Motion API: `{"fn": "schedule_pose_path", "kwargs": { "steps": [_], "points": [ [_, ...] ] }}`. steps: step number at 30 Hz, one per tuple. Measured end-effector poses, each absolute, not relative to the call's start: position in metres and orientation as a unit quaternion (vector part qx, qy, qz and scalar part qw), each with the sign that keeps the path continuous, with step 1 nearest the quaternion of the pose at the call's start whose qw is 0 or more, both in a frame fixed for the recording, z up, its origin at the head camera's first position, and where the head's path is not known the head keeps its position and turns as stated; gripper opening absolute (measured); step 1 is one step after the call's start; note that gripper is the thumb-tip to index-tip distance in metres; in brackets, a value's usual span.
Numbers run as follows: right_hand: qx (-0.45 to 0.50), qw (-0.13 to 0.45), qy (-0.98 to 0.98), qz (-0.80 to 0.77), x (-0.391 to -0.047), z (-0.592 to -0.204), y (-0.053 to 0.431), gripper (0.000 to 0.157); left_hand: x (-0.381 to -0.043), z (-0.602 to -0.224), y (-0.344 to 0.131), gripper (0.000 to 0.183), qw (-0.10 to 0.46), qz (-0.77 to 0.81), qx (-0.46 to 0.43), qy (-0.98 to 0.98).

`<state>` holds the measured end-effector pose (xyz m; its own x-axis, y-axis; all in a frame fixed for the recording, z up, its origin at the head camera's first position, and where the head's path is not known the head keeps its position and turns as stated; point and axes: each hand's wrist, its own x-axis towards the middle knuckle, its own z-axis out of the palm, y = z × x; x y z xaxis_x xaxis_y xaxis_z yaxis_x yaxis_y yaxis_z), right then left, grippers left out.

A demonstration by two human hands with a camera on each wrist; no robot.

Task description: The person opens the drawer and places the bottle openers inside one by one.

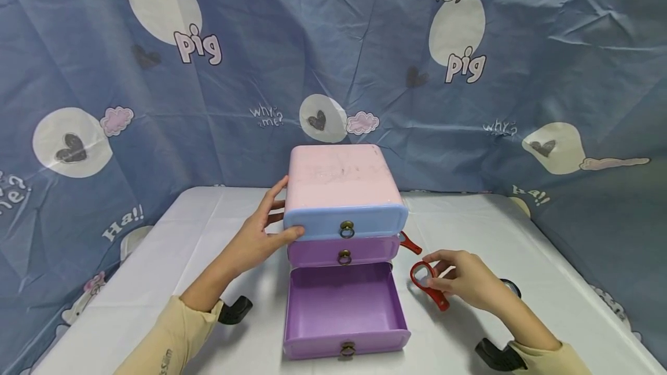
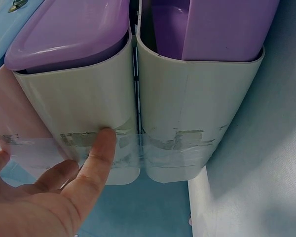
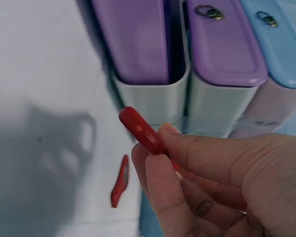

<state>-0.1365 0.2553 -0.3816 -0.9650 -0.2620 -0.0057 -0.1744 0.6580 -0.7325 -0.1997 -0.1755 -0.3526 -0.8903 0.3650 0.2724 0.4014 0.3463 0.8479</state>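
A small drawer unit with a pink top, a blue top drawer and a purple middle drawer stands in the middle of the table. Its purple bottom drawer is pulled out, with nothing inside. My left hand rests on the unit's left side, fingers extended, thumb by the front of the blue drawer. To the right of the unit my right hand pinches a red magnifying glass; its red handle shows in the right wrist view.
Behind that glass, beside the unit, lies another red-handled object, partly hidden. A black-rimmed round object shows past my right wrist. White cloth covers the table, and a blue printed curtain hangs behind it.
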Motion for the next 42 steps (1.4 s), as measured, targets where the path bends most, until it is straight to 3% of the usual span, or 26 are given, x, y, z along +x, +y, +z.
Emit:
{"fn": "schedule_pose_path", "kwargs": {
  "steps": [21, 42],
  "points": [
    [-0.163, 0.039, 0.892, -0.42, -0.113, -0.349, 0.237, 0.042, -0.201, -0.355, -0.176, 0.099, 0.017, -0.519, -0.231, -0.823],
    [-0.242, 0.045, 0.884, -0.397, -0.117, -0.343, 0.187, 0.037, -0.202, -0.354, -0.176, 0.099, 0.015, -0.525, -0.229, -0.82]
  ]
}}
